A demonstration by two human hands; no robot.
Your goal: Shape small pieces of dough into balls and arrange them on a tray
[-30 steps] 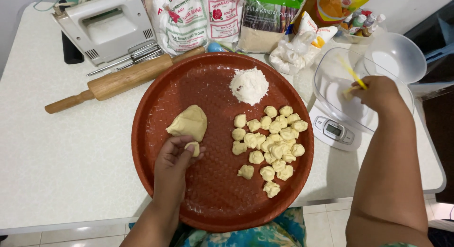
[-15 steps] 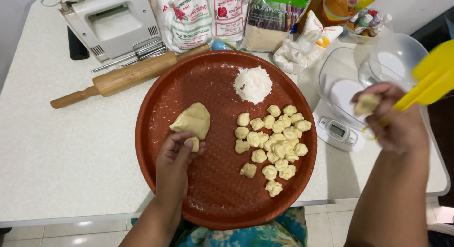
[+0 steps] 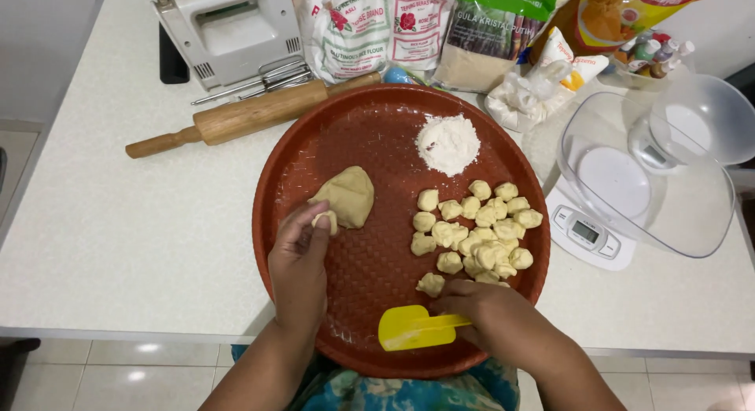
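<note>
A white table (image 3: 118, 246) fills the frame. At centre it is occupied by a round red tray (image 3: 314, 143). A wooden rolling pin (image 3: 252, 116) is laid at upper left, and a white kitchen scale (image 3: 590, 236) is set at right.

The bags (image 3: 409, 25) along the top of the frame are cut off, so are both forearms at the bottom edge. Right hand (image 3: 491, 317) covers the scraper (image 3: 413, 328) handle and a few dough bits (image 3: 480, 234), and the bottles (image 3: 657, 49) upper right are too tiny to make out.

Tray (image 3: 299, 167) on tabletop (image 3: 118, 238) | dough lump (image 3: 346, 195) at tray's left, dough pieces (image 3: 476, 230) at right, flour heap (image 3: 447, 142) behind them | rolling pin (image 3: 252, 116) behind tray | scale (image 3: 590, 234) right of tray
</note>
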